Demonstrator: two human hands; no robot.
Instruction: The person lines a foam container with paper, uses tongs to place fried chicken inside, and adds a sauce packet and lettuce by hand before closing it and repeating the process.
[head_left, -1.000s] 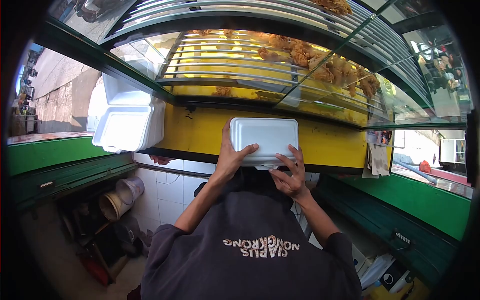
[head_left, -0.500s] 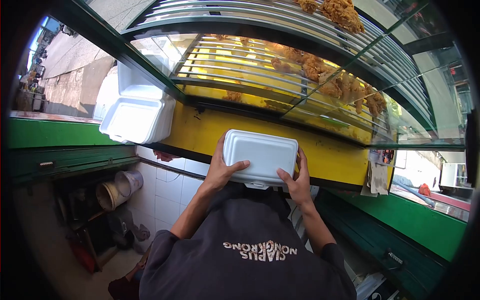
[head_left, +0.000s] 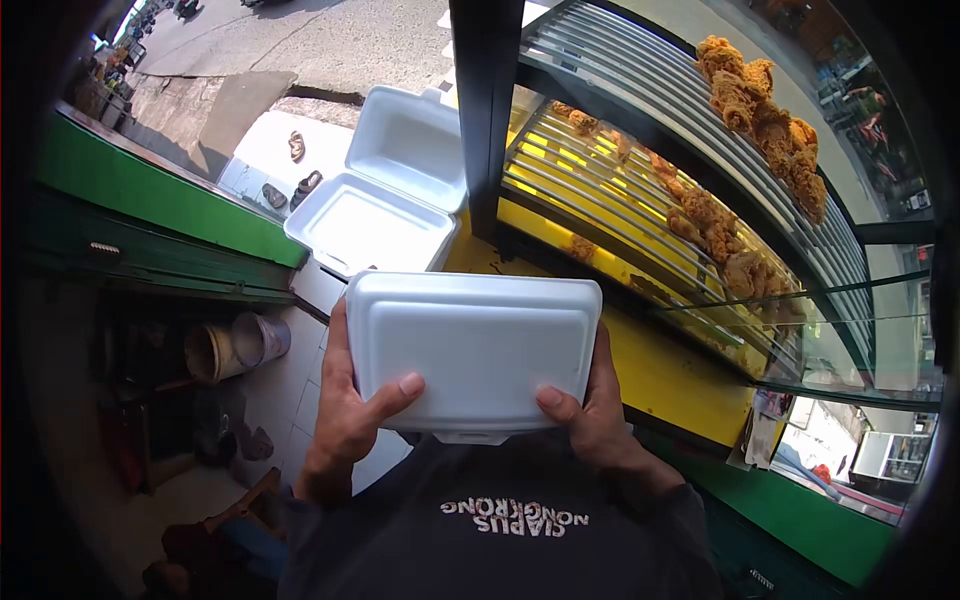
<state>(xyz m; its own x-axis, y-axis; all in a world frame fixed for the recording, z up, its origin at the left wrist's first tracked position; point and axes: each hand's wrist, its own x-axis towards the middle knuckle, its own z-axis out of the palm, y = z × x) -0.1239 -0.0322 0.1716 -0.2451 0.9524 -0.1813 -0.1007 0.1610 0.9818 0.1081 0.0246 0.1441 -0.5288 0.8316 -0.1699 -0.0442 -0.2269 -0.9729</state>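
Note:
A closed white foam box (head_left: 475,350) is held up in front of my dark shirt, its lid facing me and its tab at the lower edge. My left hand (head_left: 355,405) grips the box's left side, thumb on the lid and the other fingers behind it. On the right side my right hand (head_left: 597,410) holds it the same way, fingers partly hidden behind the box. Beyond it, an open white foam box (head_left: 375,228) with its lid raised rests at the left end of the yellow counter (head_left: 670,375).
A glass and metal display case (head_left: 620,160) with fried chicken (head_left: 745,95) on its racks stands at the upper right. Green ledges (head_left: 170,190) run along both sides. Buckets (head_left: 262,338) stand low at the left, with a person (head_left: 205,540) below them.
Both hands have raised the closed box closer to the camera. The view has turned, so the display case now appears further right and the open box nearer the middle.

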